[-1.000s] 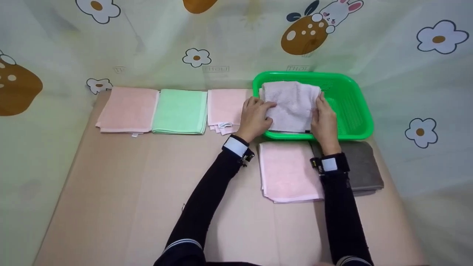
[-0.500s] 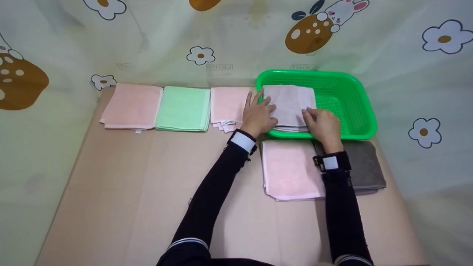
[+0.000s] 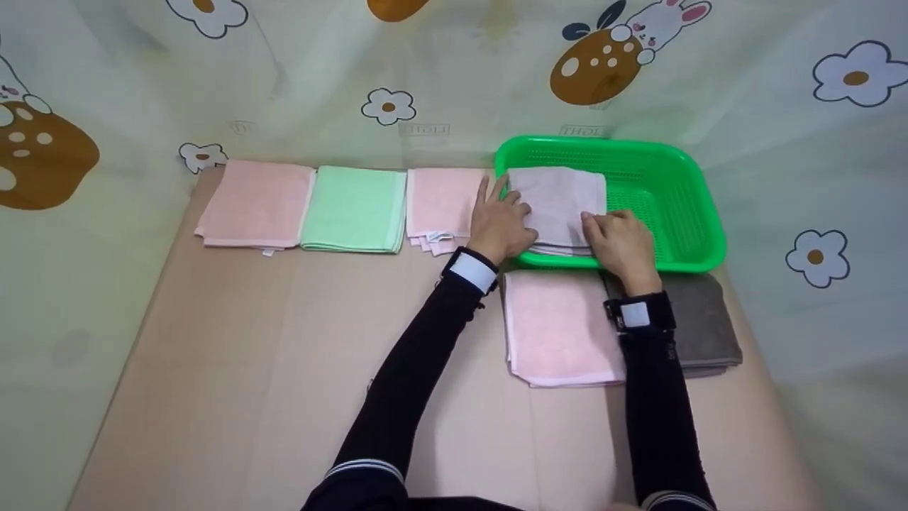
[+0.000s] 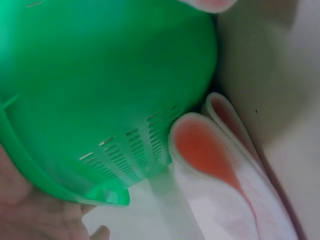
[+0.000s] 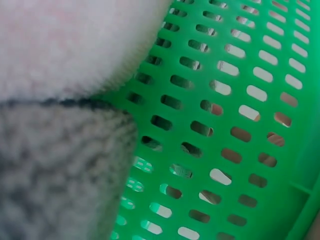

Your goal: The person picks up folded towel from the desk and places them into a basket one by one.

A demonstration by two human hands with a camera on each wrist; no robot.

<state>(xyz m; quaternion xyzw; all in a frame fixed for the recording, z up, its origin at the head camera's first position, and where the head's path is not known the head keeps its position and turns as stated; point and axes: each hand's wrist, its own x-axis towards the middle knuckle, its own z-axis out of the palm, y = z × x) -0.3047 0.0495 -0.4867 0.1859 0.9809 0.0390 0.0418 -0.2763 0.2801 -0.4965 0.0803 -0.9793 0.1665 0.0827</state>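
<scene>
A folded light grey towel (image 3: 557, 206) lies in the left part of the green basket (image 3: 663, 266), on top of other folded layers. My left hand (image 3: 499, 223) has its fingers spread over the basket's left rim, with the thumb and fingertips touching the towel's left edge. In the left wrist view, part of that hand shows beside the rim at lower left. My right hand (image 3: 624, 245) reaches over the front rim. Its fingers are curled, and thumb and forefinger pinch the towel's right edge; the other fingertips are hidden.
Along the table's back edge lie a folded pink towel (image 3: 257, 206), a green towel (image 3: 353, 209) and another pink towel (image 3: 447, 202) partly behind my left hand. In front of the basket are a pink towel (image 3: 560, 330) and a dark grey towel (image 3: 702, 323). A patterned curtain (image 3: 468, 64) hangs behind.
The light grey towel, raised at its right side a second ago, now lies flat in the basket. My right hand has moved left and lower; the left hand's fingers have spread.
</scene>
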